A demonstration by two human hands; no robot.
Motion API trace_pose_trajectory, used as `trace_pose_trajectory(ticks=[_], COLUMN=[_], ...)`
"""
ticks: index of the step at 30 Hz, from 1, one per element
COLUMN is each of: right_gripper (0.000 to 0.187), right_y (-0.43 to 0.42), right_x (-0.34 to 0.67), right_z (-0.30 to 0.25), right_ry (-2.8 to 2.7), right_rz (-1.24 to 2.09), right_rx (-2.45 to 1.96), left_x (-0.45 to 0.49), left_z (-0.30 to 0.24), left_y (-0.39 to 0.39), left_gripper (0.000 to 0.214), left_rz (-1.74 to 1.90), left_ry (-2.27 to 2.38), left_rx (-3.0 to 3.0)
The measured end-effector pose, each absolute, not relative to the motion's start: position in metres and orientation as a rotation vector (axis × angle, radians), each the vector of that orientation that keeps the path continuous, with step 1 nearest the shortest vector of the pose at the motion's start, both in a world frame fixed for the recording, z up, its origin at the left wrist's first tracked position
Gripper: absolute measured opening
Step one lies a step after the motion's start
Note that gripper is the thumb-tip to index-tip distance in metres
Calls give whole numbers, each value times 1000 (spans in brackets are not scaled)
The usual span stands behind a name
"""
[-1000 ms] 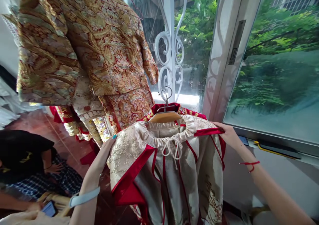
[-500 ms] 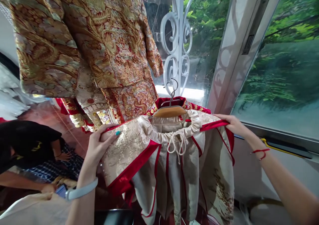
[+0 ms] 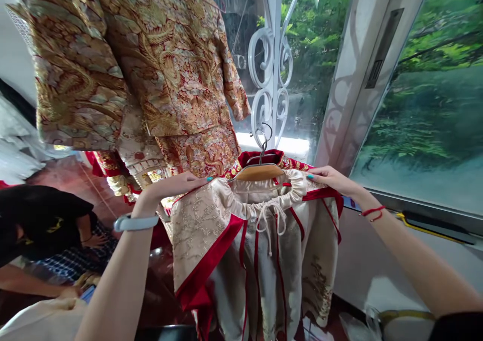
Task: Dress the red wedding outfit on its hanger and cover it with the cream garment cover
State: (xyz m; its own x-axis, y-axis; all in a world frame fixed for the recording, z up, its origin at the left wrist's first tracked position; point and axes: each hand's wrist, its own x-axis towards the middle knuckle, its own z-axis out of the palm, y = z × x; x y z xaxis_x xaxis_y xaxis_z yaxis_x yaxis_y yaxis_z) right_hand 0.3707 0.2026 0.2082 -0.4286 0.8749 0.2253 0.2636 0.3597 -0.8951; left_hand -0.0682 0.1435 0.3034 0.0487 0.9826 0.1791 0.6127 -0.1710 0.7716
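A cream satin garment [image 3: 206, 220] with red trim, a gathered neckline and a tied white drawstring [image 3: 270, 216] hangs from a wooden hanger [image 3: 260, 172]. Inside its neck shows a red collar [image 3: 290, 162] with gold embroidery. My left hand [image 3: 177, 184], below a pale wristband, holds the shoulder edge on the left, its thumb close to the gathered neckline. On the opposite shoulder my right hand [image 3: 330, 178] grips the cloth, thumb in front and the other fingers partly hidden behind. The lower hem runs out of view.
A large gold-and-red brocade jacket [image 3: 166, 69] hangs at the upper left. White scrollwork metal [image 3: 268, 59] rises behind the hanger, before the window [image 3: 422, 104]. A person in a black top [image 3: 45, 225] bends at the lower left. Clear plastic lies at the lower right.
Both hands have slid inward along the shoulders towards the neckline. The garment's sides hang closer together, and the view has shifted slightly.
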Motion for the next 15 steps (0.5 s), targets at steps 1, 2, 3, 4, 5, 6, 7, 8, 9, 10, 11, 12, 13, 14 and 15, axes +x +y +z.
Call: trace_pose_trajectory(ticks=[1, 2, 3, 4, 5, 6, 7, 8, 9, 10, 11, 12, 13, 14, 15], right_gripper=[49, 47, 45, 42, 40, 38, 36, 34, 33, 33, 32, 32, 31, 30, 30], right_y=[204, 205, 204, 203, 201, 199, 197, 195, 194, 194, 193, 193, 194, 193, 193], right_x=[368, 367, 366, 364, 362, 360, 357, 354, 352, 350, 348, 348, 348, 348, 349], right_z=[205, 201, 197, 194, 192, 189, 188, 187, 187, 187, 188, 189, 191, 192, 194], right_ry=[-1810, -1729, -1657, -1590, -1529, -1475, -1428, -1386, -1353, -1331, -1317, -1308, -1304, -1305, -1303], right_rz=[1092, 1098, 1090, 1075, 1056, 1030, 995, 952, 908, 870, 841, 820, 804, 790, 772], right_rx=[-977, -967, -962, -960, -957, -952, -945, -937, -928, -920, -914, -908, -903, -897, -888], left_x=[-61, -55, -51, -49, -48, -49, -50, -51, -53, -53, -52, -50, -47, -43, -39], left_z=[310, 313, 313, 311, 306, 300, 293, 286, 279, 274, 270, 267, 266, 266, 266], left_y=[149, 152, 153, 152, 150, 147, 144, 141, 139, 137, 136, 136, 135, 135, 134], left_gripper=[39, 41, 42, 43, 45, 45, 45, 45, 47, 48, 48, 48, 48, 47, 46], left_rz=[768, 619, 549, 560, 568, 599, 644, 695, 753, 813, 862, 906, 953, 1012, 1074], left_ry=[1571, 1544, 1521, 1510, 1500, 1486, 1464, 1437, 1410, 1385, 1368, 1363, 1360, 1352, 1336], left_rx=[1866, 1891, 1901, 1906, 1909, 1907, 1901, 1894, 1888, 1882, 1877, 1873, 1864, 1851, 1843])
